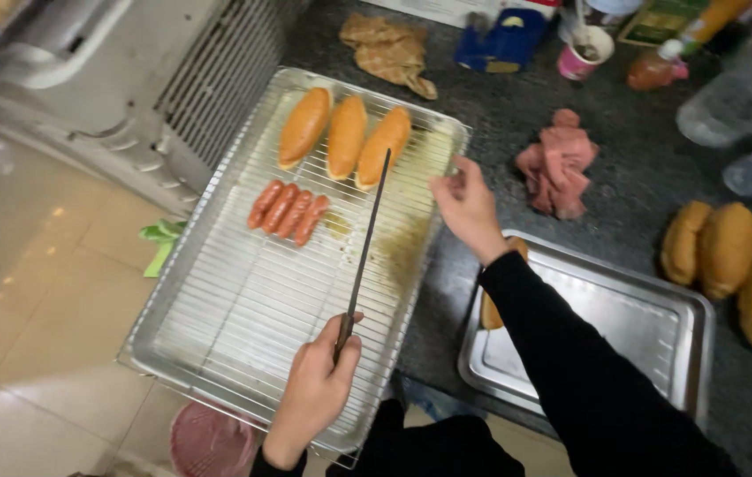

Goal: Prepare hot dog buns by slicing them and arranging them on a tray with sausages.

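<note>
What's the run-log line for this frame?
left hand: grips long thin metal knife | right hand: empty, above wire-rack steel tray | rack: three buns, four sausages

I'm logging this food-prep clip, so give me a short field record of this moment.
left hand: grips long knife, blade over wire rack
right hand: open, bare, above the rack's right edge
on rack: three bread rolls, four sausages
right of rack: steel tray, pink cloth, more rolls
</note>
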